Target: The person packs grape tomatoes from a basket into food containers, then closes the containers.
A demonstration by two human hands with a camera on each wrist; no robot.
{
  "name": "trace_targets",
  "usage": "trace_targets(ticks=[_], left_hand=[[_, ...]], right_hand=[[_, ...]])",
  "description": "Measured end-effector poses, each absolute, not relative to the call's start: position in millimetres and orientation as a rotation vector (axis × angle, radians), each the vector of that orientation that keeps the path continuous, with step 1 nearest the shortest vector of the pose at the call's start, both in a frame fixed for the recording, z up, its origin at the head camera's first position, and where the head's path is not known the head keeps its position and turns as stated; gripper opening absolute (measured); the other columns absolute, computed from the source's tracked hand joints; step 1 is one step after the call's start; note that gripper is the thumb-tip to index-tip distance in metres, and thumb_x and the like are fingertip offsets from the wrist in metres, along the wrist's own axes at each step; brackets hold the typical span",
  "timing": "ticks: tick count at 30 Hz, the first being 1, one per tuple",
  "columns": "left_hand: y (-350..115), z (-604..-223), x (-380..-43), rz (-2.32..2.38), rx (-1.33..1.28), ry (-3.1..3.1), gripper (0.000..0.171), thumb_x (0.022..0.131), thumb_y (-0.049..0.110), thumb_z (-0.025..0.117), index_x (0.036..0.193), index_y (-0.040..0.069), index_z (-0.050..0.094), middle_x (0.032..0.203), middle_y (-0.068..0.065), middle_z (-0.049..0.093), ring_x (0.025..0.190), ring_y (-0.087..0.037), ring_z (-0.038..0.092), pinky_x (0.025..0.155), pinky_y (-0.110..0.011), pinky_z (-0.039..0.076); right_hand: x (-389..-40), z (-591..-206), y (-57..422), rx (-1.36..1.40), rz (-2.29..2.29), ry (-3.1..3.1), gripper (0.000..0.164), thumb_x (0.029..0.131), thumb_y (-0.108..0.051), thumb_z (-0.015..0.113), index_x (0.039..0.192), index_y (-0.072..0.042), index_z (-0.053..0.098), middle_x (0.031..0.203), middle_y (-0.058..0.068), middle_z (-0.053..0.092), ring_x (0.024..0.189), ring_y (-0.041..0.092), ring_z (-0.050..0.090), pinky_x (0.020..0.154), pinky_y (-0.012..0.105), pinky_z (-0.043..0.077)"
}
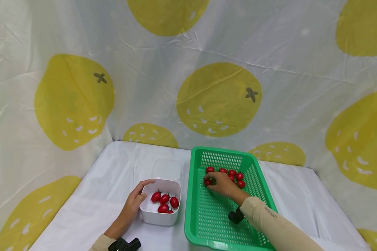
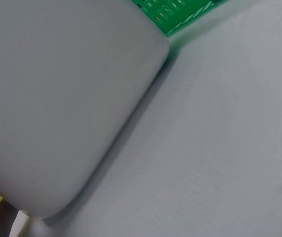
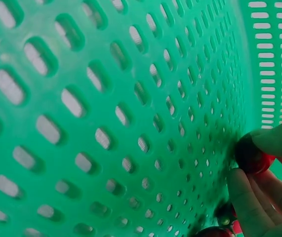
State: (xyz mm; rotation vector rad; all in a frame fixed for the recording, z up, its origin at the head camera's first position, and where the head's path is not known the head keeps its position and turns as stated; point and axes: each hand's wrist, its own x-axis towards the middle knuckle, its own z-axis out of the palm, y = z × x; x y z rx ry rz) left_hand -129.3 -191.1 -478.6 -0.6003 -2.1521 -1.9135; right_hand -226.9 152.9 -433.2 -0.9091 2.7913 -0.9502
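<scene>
My left hand (image 1: 134, 199) holds a white plastic container (image 1: 160, 219) by its left side, fingers at the back rim and thumb at the near side. Inside the container lie several red cherry tomatoes (image 1: 162, 208). The container's outer wall (image 2: 76, 94) fills much of the left wrist view, with most of that hand hidden. Over in the green basket (image 1: 188, 212), my right hand (image 1: 222, 183) pinches one cherry tomato (image 3: 252, 157) between thumb and fingers, close over the basket's floor. Several more tomatoes (image 1: 239, 176) lie around and behind this hand, at the basket's far end.
A translucent lid (image 1: 167, 169) lies flat on the white cloth just behind the container. The basket's raised, slotted walls stand to the container's right, with a narrow gap between. A hanging cloth printed with yellow fruit (image 1: 220, 99) closes off the back and sides.
</scene>
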Motion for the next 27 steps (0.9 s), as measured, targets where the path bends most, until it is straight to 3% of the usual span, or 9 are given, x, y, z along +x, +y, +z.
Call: trace_targets(ticks=[19, 27], left_hand=[[-189.1, -480.0, -129.4, -1.903, -0.613, -2.14, 0.05, 0.09, -0.007, 0.033, 0.136, 0.005, 0.049, 0.139, -0.017, 0.048, 0.135, -0.003, 0.034, 0.108, -0.009, 0.016], [-190.9, -481.5, -130.5, -1.898, -0.615, -2.145, 0.05, 0.091, -0.007, 0.033, 0.136, 0.006, 0.049, 0.139, -0.017, 0.048, 0.136, -0.004, 0.033, 0.107, -0.008, 0.016]], right_hand=[[-226.8, -429.3, 149.7, -0.942, -0.918, 2.802, 0.024, 0.083, 0.0, 0.071, 0.106, -0.004, 0.069, 0.104, 0.008, 0.069, 0.09, 0.024, 0.068, 0.076, 0.037, 0.057], [-228.1, -420.5, 149.1, -1.004, -0.977, 2.813, 0.024, 0.084, 0.0, 0.071, 0.107, -0.003, 0.069, 0.102, 0.009, 0.069, 0.09, 0.026, 0.068, 0.078, 0.042, 0.056]])
